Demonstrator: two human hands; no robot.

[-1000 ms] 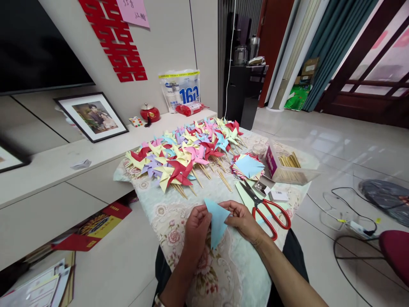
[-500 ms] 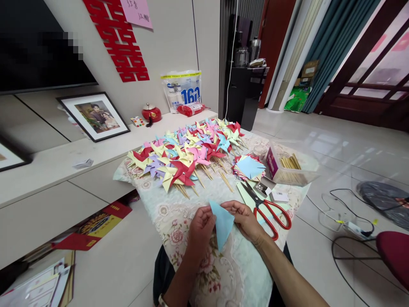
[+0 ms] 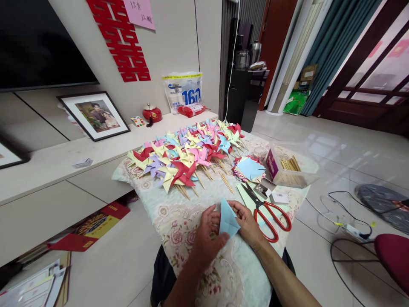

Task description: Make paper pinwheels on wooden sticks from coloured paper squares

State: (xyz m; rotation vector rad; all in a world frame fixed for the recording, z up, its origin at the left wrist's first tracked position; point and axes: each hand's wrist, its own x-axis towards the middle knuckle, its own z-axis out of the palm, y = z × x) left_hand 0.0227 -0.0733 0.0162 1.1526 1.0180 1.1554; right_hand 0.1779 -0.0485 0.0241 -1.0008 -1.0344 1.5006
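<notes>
A folded sheet of light blue paper (image 3: 228, 218) stands upright between my hands, above the flowered tablecloth. My right hand (image 3: 248, 225) pinches its right edge. On the left side, my left hand (image 3: 207, 233) has its thumb against the lower part of the paper, with the fingers curled beside it. Just right of my right hand lie large scissors (image 3: 255, 199) with red handles, blades parted, on pale green paper (image 3: 244, 197). Beyond my hands many paper pinwheels (image 3: 183, 172) on sticks are heaped. A stack of slit paper squares (image 3: 251, 168) lies farther back, blue on top.
A clear plastic box (image 3: 295, 179) holding wooden sticks (image 3: 290, 163) stands at the table's right. Near the scissors are a small opened box (image 3: 265, 187) and a white box (image 3: 279, 198). Loose sticks (image 3: 226, 182) lie mid-table. A red stool (image 3: 392, 260) and cables are at right.
The blue paper has turned and shifted slightly right. My left hand has moved right, its thumb now lower on the paper and its fingers more spread. My right hand still holds the edge.
</notes>
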